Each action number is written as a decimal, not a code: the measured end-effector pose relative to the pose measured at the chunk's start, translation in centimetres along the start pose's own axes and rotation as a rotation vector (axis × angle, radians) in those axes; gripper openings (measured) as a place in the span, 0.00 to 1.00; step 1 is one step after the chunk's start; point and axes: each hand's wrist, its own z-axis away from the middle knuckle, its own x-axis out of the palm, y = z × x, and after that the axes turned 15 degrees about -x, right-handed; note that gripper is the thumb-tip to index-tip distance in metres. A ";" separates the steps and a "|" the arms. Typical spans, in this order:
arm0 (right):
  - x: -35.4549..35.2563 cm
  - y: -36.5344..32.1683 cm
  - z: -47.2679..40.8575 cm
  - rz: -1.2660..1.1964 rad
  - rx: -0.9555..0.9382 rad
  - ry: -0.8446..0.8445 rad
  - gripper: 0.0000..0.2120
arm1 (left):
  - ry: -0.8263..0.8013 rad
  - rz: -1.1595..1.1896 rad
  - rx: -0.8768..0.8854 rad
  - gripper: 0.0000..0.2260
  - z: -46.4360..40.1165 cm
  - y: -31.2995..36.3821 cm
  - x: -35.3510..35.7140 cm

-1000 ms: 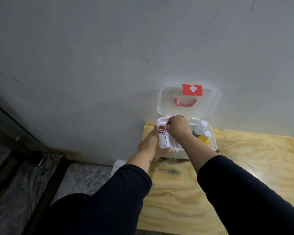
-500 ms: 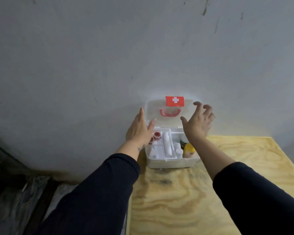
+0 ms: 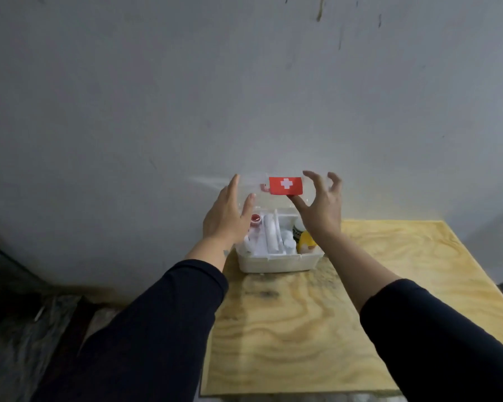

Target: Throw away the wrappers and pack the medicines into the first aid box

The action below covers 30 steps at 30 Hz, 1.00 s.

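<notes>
My two arms enter from the lower edge of the frame, each in a long dark navy sleeve, plain and without visible cuff, button or logo. The left sleeve (image 3: 145, 329) ends short of the wrist; the right sleeve (image 3: 436, 338) stops higher, leaving more forearm bare. My left grip (image 3: 225, 217) and right grip (image 3: 321, 210) are bare, with no glove, ring or watch. A small dark mark (image 3: 226, 252) sits on my left wrist.
</notes>
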 end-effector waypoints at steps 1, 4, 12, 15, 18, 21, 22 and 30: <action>-0.1 0.3 1.3 -0.004 -0.016 -0.006 0.25 | 0.007 -0.002 0.008 0.28 1.0 -0.4 0.4; -0.2 1.2 5.2 0.016 -0.040 -0.051 0.27 | 0.001 0.012 0.021 0.29 3.9 -1.9 1.9; 0.2 4.2 10.8 0.104 -0.049 -0.249 0.30 | -0.081 -0.078 -0.024 0.28 7.5 -4.8 5.4; 0.3 5.0 11.4 0.204 -0.110 -0.353 0.38 | -0.026 -0.205 -0.008 0.27 7.5 -4.5 5.6; 0.3 5.6 10.8 0.246 -0.177 -0.405 0.38 | -0.033 -0.384 0.115 0.28 6.3 -3.8 5.5; 0.5 5.7 9.4 0.286 -0.238 -0.454 0.32 | -0.060 -0.504 0.198 0.31 4.6 -3.2 6.0; 0.6 5.6 9.1 0.295 -0.234 -0.474 0.32 | -0.058 -0.534 0.208 0.32 4.2 -3.1 6.3; 2.6 5.6 6.1 0.301 -0.182 -0.469 0.33 | -0.015 -0.600 0.233 0.36 0.3 -2.4 7.2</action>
